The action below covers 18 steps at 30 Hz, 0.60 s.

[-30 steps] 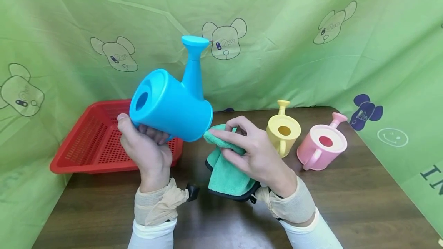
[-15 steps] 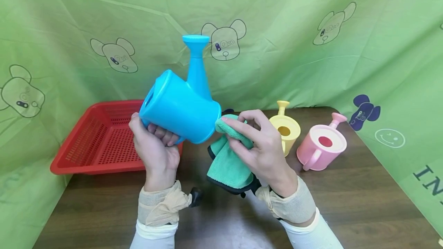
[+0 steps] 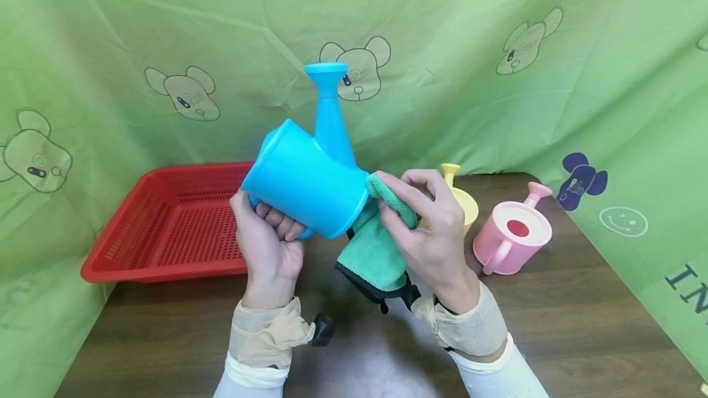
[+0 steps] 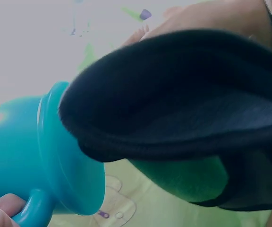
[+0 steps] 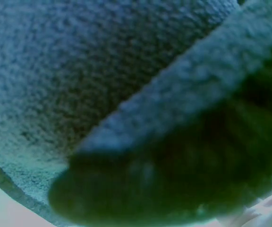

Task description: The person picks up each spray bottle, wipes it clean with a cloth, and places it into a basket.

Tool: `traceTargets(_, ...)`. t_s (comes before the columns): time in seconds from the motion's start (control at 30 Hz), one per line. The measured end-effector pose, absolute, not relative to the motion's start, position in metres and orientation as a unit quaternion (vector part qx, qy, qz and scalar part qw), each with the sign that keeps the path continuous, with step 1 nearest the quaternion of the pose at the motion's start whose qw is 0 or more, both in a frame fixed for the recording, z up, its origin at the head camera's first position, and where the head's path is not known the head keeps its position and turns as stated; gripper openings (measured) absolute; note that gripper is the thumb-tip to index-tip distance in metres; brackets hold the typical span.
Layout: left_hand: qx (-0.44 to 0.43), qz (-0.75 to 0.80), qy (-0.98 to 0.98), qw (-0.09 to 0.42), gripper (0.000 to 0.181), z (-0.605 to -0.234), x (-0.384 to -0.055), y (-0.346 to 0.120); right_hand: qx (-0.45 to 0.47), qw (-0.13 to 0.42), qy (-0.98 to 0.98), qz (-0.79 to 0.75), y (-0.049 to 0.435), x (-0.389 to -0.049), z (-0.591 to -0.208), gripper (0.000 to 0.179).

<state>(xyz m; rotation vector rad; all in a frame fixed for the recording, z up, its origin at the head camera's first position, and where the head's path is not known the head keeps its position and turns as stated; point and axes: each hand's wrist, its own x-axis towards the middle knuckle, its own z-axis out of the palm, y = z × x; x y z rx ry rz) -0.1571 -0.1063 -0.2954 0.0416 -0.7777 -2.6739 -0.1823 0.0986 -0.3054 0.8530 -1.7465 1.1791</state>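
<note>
A blue watering can (image 3: 306, 180) is held up tilted over the table, its spout pointing upward and its base turned to the right. My left hand (image 3: 271, 250) grips it by the handle (image 4: 38, 208), fingers curled through. In my right hand (image 3: 431, 226) a green cloth (image 3: 376, 253) with a black edge is pinched between thumb and fingers. The folded top of the cloth is right at the can's base rim. Its lower part hangs below the hand. The cloth fills most of the right wrist view and hides much of the left wrist view.
A red perforated basket (image 3: 188, 226) stands on the left of the wooden table (image 3: 581, 324). At the right are a pink watering can (image 3: 511, 238) and, partly hidden behind my right hand, a yellow watering can (image 3: 466, 204). A green printed curtain (image 3: 442, 103) encloses the back and sides.
My left hand has moved right with the blue can, whose top opening has turned out of sight. My right hand has shifted slightly right and up with the cloth, staying at the base rim.
</note>
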Motion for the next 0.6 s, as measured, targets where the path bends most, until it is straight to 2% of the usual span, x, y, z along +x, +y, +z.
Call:
traceTargets(0.27,-0.007,-0.949,-0.270,0.160,0.050,-0.288,-0.163,-0.097,0.301,0.436,-0.698,0.482,0.100,-0.185,-0.304,0.035)
traceTargets(0.6,0.020,-0.963,-0.234,0.133,0.051,-0.299,-0.166,-0.098,0.298,0.421,-0.711,0.478,0.097,-0.183,-0.311,0.040)
